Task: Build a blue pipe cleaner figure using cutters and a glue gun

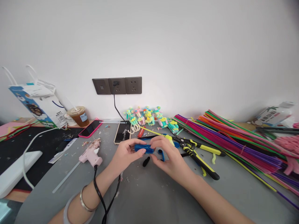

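Observation:
A small bundle of blue pipe cleaner pieces (143, 148) lies level between my two hands, above the grey mat (144, 193). My left hand (128, 151) is closed on its left part, thumb in front and fingers behind. The fingers of my right hand (165, 152) pinch its right end. Just below the bundle a short black fuzzy piece (146, 161) rests on the mat. A curled blue strip (160, 152) shows beside my right fingers, partly hidden by them.
A pink glue gun (91, 157) with its black cord lies left, near two phones (90, 128) and a drink cup (78, 116). Small colourful figures (148, 116) line the wall. Yellow-black pliers (198, 160) and many pipe cleaners (233, 140) lie right.

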A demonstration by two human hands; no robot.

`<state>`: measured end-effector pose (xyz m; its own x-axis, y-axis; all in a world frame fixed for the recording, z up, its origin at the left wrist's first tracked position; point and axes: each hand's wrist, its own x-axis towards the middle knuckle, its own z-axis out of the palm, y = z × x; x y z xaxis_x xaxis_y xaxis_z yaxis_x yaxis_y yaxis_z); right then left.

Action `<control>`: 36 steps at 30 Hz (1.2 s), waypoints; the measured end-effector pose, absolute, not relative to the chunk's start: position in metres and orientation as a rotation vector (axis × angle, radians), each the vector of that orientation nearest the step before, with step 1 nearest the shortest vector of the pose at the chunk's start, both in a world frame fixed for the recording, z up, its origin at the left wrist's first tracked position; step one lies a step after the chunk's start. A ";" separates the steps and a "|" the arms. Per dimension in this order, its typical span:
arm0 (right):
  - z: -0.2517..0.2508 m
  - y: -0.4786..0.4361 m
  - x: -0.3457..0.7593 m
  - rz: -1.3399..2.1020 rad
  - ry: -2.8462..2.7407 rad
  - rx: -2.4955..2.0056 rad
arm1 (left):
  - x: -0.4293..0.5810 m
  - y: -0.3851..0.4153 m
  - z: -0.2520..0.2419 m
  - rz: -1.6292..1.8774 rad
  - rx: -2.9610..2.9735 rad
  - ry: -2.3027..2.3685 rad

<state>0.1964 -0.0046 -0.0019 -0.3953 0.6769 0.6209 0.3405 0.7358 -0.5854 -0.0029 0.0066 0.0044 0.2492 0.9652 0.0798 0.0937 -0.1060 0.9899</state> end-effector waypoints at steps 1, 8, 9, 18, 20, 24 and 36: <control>-0.003 -0.005 0.196 0.529 -1.974 -0.783 | -0.003 0.007 0.004 1.046 1.461 1.051; -0.004 -0.004 0.195 0.800 -1.828 -0.885 | -0.003 0.006 0.002 1.084 1.497 1.017; -0.003 -0.003 0.196 0.798 -1.821 -0.889 | -0.003 0.006 0.002 1.095 1.515 1.022; 0.004 0.002 0.200 0.595 -1.959 -0.819 | -0.002 0.003 0.006 1.069 1.592 1.011; 0.004 0.001 0.200 0.600 -1.986 -0.825 | -0.002 0.002 0.007 1.045 1.581 1.014; 0.003 0.001 0.201 0.629 -2.006 -0.813 | -0.001 0.000 0.008 1.030 1.590 1.035; -0.006 0.003 0.198 0.549 -2.041 -0.865 | -0.001 0.002 0.002 1.016 1.775 1.086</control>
<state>0.1981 0.0025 -0.0055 -0.4170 0.7416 0.5254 0.3779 0.6672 -0.6418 -0.0014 0.0015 0.0025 0.3075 0.9259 0.2194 0.2805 -0.3086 0.9089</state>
